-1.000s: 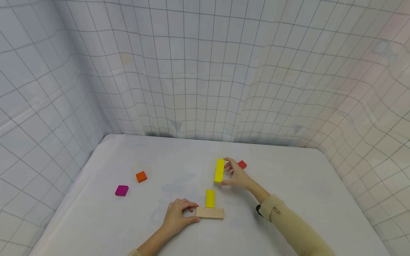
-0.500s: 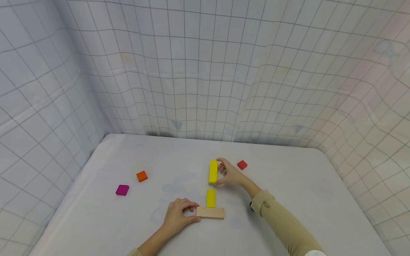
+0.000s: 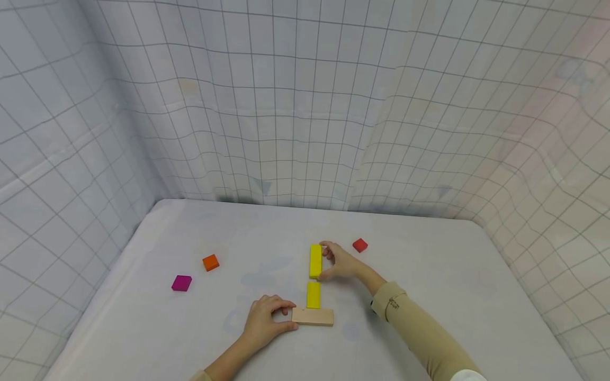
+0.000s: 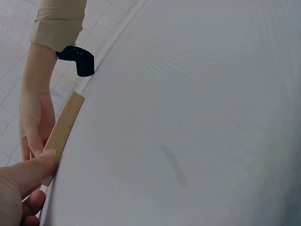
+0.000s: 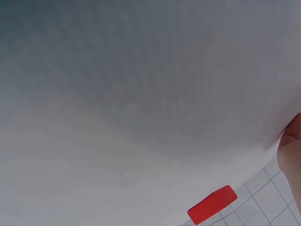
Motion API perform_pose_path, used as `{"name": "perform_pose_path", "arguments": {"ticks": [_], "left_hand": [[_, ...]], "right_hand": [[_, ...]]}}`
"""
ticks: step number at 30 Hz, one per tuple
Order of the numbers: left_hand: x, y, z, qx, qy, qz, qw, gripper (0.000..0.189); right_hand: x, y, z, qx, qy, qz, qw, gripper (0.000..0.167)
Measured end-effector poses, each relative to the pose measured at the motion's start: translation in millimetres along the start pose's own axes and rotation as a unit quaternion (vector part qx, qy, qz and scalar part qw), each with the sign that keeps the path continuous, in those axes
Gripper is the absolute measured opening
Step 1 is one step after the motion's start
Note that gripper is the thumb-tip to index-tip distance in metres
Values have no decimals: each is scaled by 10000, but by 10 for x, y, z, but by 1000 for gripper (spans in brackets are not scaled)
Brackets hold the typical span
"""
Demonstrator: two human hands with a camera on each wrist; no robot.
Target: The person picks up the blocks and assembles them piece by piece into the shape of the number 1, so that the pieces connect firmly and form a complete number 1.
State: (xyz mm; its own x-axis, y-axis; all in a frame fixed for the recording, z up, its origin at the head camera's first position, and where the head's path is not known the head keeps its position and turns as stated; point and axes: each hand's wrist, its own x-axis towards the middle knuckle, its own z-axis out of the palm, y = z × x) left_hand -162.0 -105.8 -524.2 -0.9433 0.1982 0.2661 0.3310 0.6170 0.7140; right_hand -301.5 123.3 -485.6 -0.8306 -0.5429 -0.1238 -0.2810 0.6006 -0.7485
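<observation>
In the head view my left hand [image 3: 263,323] pinches the left end of a plain wooden block [image 3: 312,317], which lies crosswise on the table. In the left wrist view, the thumb presses on that wooden block [image 4: 65,127]. A short yellow block [image 3: 313,295] lies lengthwise against its far side. Beyond that, my right hand [image 3: 341,263] grips a longer yellow block [image 3: 315,261] between thumb and fingers, in line with the short one, a small gap apart. Whether it touches the table is hard to tell. The right wrist view catches only part of the right hand [image 5: 291,153].
On the white-covered table [image 3: 429,296], a red block [image 3: 360,245] lies to the right of the right hand. An orange block [image 3: 211,262] and a magenta block [image 3: 181,283] lie at the left. Checkered curtains [image 3: 305,106] surround the table.
The right hand has carried the longer yellow block left, then nearer, close to the short yellow block's far end. The left hand and wooden block have stayed put.
</observation>
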Motion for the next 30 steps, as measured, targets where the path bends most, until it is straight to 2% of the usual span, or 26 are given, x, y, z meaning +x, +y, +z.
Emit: {"name": "perform_pose_path", "arguments": {"ticks": [7,13,17,22,30], "left_hand": [[-10,-5,4,-30,22,44,10000,32],[-10,2,0,-37,25,11,10000,32],[-12,10,-6,-28,36,24,10000,33],[-13,22,-11,-28,47,24,10000,33],[-14,22,-3,-9,58,44,10000,33]], "right_hand": [[6,24,9,-118,-143,115,9998,88],[4,24,7,-16,-174,240,9996,91],[9,18,-7,185,-91,297,9993,82],[26,57,-11,454,211,238,9985,65],[40,57,26,497,511,178,9973,54]]}}
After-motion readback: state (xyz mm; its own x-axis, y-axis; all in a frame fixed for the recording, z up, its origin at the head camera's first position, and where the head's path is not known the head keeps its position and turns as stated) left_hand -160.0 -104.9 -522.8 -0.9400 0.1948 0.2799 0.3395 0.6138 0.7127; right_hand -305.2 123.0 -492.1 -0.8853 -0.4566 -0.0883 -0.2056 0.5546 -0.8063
